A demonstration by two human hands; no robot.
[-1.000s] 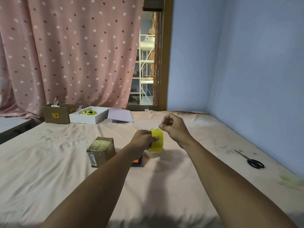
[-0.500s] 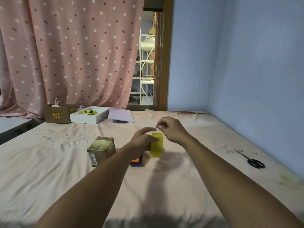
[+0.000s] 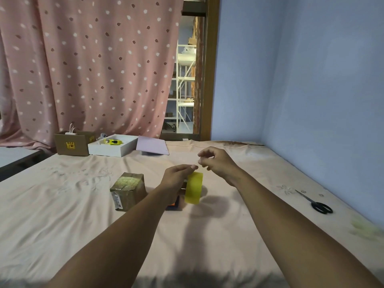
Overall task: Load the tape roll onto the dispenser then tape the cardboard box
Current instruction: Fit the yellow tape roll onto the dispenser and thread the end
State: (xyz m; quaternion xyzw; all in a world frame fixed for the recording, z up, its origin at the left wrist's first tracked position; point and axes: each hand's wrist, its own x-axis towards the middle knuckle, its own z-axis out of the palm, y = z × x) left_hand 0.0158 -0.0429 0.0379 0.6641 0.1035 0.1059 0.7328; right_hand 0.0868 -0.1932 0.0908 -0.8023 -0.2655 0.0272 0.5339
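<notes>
My left hand (image 3: 176, 181) grips a yellow tape roll (image 3: 194, 188) edge-on, a little above the bed. Just below that hand a dark and orange dispenser (image 3: 175, 204) lies mostly hidden. My right hand (image 3: 218, 163) hovers up and to the right of the roll, apart from it, thumb and forefinger pinched together; I see no tape strand between them. A small cardboard box (image 3: 128, 190), partly covered in shiny tape, stands on the sheet to the left of my left hand.
Black scissors (image 3: 318, 204) lie near the blue wall on the right. At the far edge of the bed stand a brown carton (image 3: 70, 144), a white open box (image 3: 112, 145) and a lilac lid (image 3: 152, 145). A pink curtain hangs behind.
My right hand has lifted away from the roll, up and to the right. My left hand has lowered the roll slightly and kept hold of it.
</notes>
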